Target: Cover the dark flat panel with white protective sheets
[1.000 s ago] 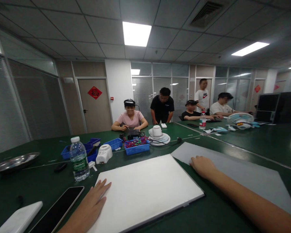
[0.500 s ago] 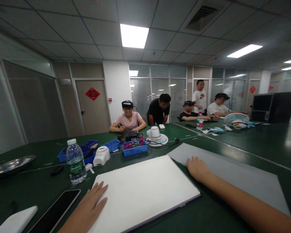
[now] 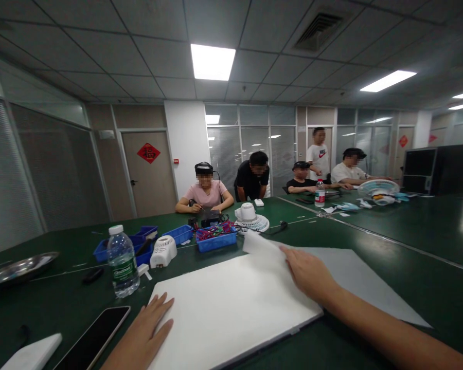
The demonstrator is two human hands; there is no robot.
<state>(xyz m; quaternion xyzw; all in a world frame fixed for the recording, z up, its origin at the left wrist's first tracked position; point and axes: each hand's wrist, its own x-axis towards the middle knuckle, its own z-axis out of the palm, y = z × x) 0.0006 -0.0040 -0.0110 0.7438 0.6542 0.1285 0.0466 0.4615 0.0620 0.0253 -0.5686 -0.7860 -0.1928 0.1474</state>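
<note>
In front of me lies a flat white panel [image 3: 231, 303] with a thin dark edge along its near side. My left hand [image 3: 148, 324] rests on the panel's left edge, fingers spread, holding nothing. A thin translucent sheet [image 3: 355, 277] extends from the table at right to the panel's far right corner. My right hand [image 3: 308, 272] has its fingers closed at the sheet's near-left edge, above the panel's right side. The sheet's far-left corner is lifted and curled over the panel. The thumb of that hand is mostly hidden.
Left of the panel are a smartphone [image 3: 92, 339], a white object [image 3: 34, 354], a water bottle [image 3: 122, 264] and a metal dish [image 3: 19, 270]. Beyond lie a white fan housing [image 3: 164, 252], a blue tray of wires [image 3: 216, 242] and a fan part [image 3: 250, 218]. Several people are across the table.
My right hand has moved left and closed on the translucent sheet's edge. The sheet has shifted left with it, its corner now raised over the panel. My left hand stays on the panel.
</note>
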